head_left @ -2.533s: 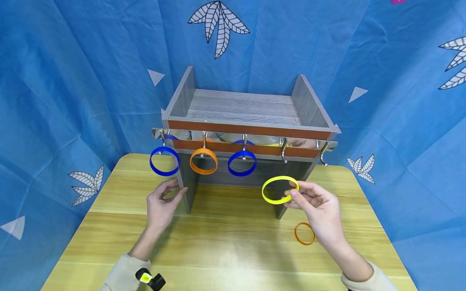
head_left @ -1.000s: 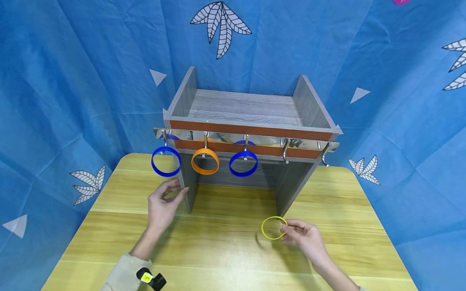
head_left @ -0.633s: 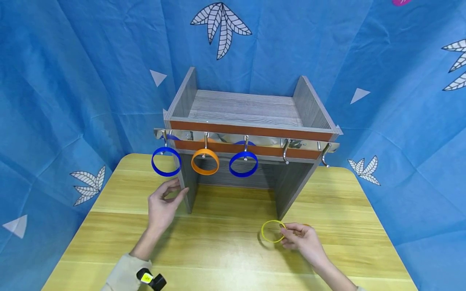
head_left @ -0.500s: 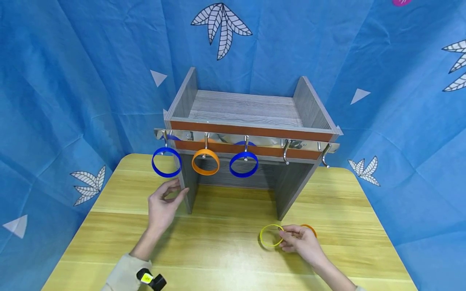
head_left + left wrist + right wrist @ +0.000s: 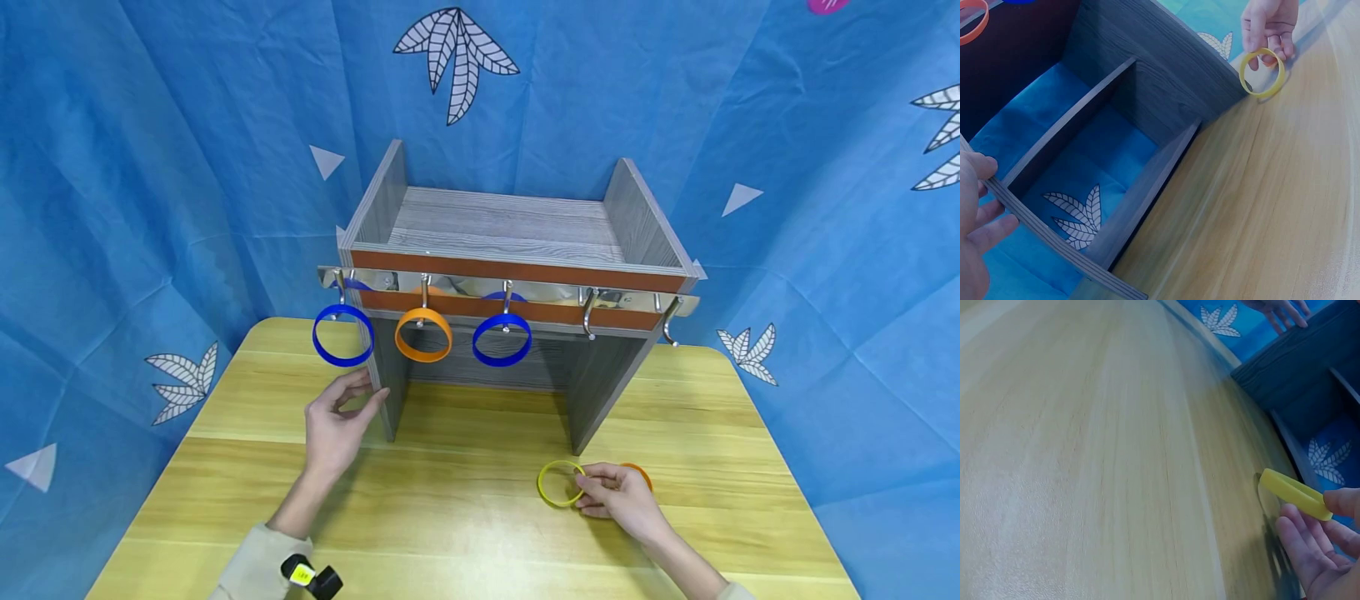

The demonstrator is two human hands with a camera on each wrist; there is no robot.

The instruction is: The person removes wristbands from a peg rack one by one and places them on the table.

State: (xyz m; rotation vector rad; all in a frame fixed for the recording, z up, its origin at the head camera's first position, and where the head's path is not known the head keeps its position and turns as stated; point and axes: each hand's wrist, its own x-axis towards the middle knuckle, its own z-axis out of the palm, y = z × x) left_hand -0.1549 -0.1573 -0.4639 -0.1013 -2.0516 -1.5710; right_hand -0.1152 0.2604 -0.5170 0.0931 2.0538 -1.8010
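My right hand (image 5: 622, 504) pinches a yellow wristband (image 5: 540, 492) between thumb and fingers, low at the table near the right foot of a grey wooden shelf (image 5: 502, 221). In the right wrist view the yellow wristband (image 5: 1294, 492) is tilted, its shadow close by; contact with the table cannot be told. An orange wristband (image 5: 645, 475) lies partly hidden behind that hand. My left hand (image 5: 333, 429) grips the front edge of the shelf's left side panel (image 5: 380, 404). On the hook rail hang a blue wristband (image 5: 342, 362), an orange wristband (image 5: 423, 357) and another blue wristband (image 5: 501, 362).
The two rightmost hooks, one (image 5: 588, 315) inside the shelf's width and one (image 5: 670, 321) at the end, bear nothing and stick out forward. A wooden table (image 5: 450, 533) carries the shelf. Blue printed cloth (image 5: 225, 125) encloses the back and sides.
My right hand has lowered the yellow wristband from just below the hook rail to near the table. It now partly covers the loose orange wristband. The left hand stays in place.
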